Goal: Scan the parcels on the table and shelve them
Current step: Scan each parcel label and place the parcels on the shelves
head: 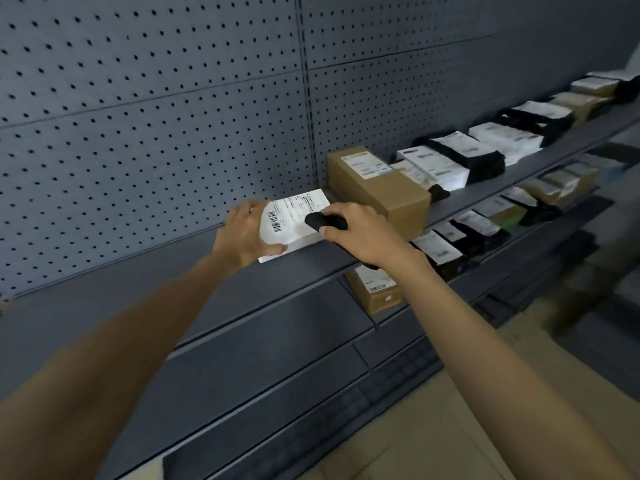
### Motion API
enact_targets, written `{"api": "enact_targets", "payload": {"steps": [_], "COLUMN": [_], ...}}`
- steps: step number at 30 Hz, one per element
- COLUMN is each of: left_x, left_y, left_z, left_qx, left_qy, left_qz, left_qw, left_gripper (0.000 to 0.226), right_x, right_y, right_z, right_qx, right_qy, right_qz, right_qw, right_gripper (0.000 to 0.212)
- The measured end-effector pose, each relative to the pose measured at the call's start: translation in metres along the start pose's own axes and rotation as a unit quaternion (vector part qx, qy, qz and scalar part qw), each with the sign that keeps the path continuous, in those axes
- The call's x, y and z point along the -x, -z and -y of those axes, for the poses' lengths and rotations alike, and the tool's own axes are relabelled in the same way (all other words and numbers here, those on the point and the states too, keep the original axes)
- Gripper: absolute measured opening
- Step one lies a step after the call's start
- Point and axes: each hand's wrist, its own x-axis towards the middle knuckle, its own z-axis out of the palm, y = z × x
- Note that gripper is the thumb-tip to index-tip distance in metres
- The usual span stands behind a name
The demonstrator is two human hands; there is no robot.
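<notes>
A flat white parcel point(294, 216) with a barcode label lies on the dark grey shelf point(304, 261), just left of a brown cardboard box point(377, 188). My left hand point(242, 230) grips the parcel's left end, thumb curled over its near corner. My right hand point(356, 233) holds a black handheld scanner point(323, 221), its head over the parcel's label. The scanner's handle is mostly hidden under my palm.
A grey pegboard wall point(156, 116) backs the shelf. Several labelled parcels, white, black and brown, line the shelf to the right point(485, 147). The lower shelf point(485, 220) holds more parcels and a small brown box point(375, 292). Beige floor point(450, 427) lies below right.
</notes>
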Motion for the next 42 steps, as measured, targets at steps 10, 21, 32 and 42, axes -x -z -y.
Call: {"api": "enact_targets", "payload": {"steps": [10, 21, 32, 42], "left_x": [-0.026, -0.024, 0.053, 0.229], "left_y": [-0.042, -0.069, -0.035, 0.020], "left_z": [-0.066, -0.152, -0.119, -0.026], "left_qx": [0.057, 0.085, -0.092, -0.158], "left_qy": [0.240, 0.204, 0.207, 0.326], "left_qz": [0.016, 0.021, 0.012, -0.060], "left_qw": [0.969, 0.975, 0.974, 0.930], "left_gripper": [0.083, 0.063, 0.067, 0.058], "right_x": [-0.063, -0.049, -0.031, 0.006], "right_y": [0.044, 0.090, 0.062, -0.050], "right_z": [-0.059, -0.104, -0.072, 0.057], "right_qx": [-0.054, -0.015, -0.039, -0.047], "right_qy": [0.087, 0.155, 0.212, 0.341], "right_qz": [0.053, 0.034, 0.059, 0.191], "right_qw": [0.993, 0.987, 0.975, 0.919], "right_gripper": [0.043, 0.042, 0.040, 0.040]}}
